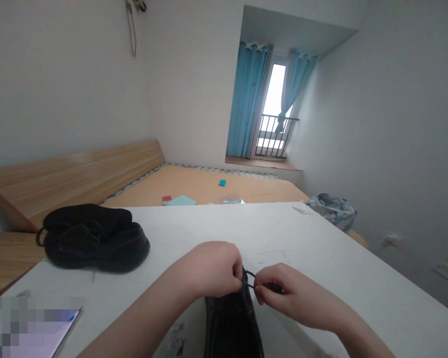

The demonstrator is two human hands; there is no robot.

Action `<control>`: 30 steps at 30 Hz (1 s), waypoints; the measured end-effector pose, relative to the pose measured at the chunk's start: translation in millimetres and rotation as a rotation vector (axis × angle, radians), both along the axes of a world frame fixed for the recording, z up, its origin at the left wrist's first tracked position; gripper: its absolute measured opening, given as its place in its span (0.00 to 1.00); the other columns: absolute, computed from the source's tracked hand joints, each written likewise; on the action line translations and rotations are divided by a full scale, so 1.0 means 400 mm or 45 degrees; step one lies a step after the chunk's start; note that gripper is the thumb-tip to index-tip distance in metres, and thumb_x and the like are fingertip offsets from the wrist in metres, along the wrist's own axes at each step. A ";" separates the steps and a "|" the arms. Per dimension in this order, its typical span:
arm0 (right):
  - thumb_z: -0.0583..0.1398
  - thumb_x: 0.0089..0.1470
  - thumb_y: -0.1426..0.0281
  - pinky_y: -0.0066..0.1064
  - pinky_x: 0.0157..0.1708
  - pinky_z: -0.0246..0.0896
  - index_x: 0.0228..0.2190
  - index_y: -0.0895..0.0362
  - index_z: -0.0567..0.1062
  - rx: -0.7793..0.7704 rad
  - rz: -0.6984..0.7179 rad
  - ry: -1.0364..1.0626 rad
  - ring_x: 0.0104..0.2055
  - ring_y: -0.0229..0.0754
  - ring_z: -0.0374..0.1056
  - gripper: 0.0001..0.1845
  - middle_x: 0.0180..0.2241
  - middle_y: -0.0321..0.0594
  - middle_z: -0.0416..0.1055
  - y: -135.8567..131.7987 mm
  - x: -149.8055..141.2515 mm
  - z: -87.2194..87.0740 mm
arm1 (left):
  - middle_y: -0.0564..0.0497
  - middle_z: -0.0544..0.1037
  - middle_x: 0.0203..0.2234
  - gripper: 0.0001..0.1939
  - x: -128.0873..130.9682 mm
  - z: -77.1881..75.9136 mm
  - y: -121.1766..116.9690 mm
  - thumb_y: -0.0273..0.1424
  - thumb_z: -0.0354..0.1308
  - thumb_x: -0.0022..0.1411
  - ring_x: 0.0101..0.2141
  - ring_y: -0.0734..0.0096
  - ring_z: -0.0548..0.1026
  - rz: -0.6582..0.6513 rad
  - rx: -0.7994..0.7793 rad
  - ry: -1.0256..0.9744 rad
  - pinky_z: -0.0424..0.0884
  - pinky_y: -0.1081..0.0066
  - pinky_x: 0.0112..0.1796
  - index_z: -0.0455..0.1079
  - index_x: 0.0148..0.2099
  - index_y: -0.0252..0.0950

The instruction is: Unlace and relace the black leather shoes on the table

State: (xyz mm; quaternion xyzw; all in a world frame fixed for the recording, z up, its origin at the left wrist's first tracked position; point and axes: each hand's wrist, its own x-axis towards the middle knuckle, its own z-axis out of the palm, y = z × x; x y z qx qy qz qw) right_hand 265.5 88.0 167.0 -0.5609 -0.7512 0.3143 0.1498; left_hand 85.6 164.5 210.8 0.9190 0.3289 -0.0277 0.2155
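A black shoe [233,323] stands on the white table at the bottom middle, its opening toward me. My left hand [218,268] is closed at the shoe's lacing, thumb and fingers pinched; what lies inside the pinch is hidden. Just to the right, my right hand [278,288] pinches a black shoelace [251,273], which forms a small loop out from the shoe's side. The shoe's toe is covered by my left hand. Another black shoe [93,243] rests at the table's left, with a lace loop sticking out at its left end.
The white table [306,243] spreads under both hands. A flat, partly blurred item [63,323] lies at the front left. Beyond the table is a bed [194,179] with small coloured items on it. A bag-like bundle [332,209] stands past the right edge.
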 end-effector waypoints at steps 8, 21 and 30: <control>0.52 0.51 0.77 0.27 0.26 0.47 0.20 0.58 0.66 0.047 -0.022 -0.011 0.25 0.35 0.56 0.10 0.21 0.32 0.61 0.001 0.001 0.001 | 0.50 0.78 0.23 0.13 0.005 -0.004 0.000 0.31 0.54 0.47 0.22 0.71 0.69 -0.005 -0.040 0.006 0.57 0.74 0.21 0.80 0.32 0.39; 0.53 0.55 0.74 0.27 0.29 0.53 0.24 0.58 0.71 0.094 -0.036 0.017 0.29 0.37 0.62 0.11 0.25 0.35 0.67 -0.001 -0.020 -0.003 | 0.51 0.79 0.23 0.12 0.009 -0.014 -0.004 0.30 0.54 0.47 0.22 0.71 0.69 -0.035 0.061 0.006 0.55 0.74 0.20 0.79 0.31 0.40; 0.56 0.59 0.66 0.33 0.38 0.57 0.30 0.56 0.71 0.403 -0.231 0.206 0.36 0.42 0.64 0.09 0.31 0.39 0.69 0.001 -0.025 -0.011 | 0.55 0.76 0.22 0.09 -0.025 0.042 0.001 0.31 0.52 0.50 0.22 0.72 0.68 0.013 0.044 -0.001 0.57 0.73 0.22 0.74 0.28 0.40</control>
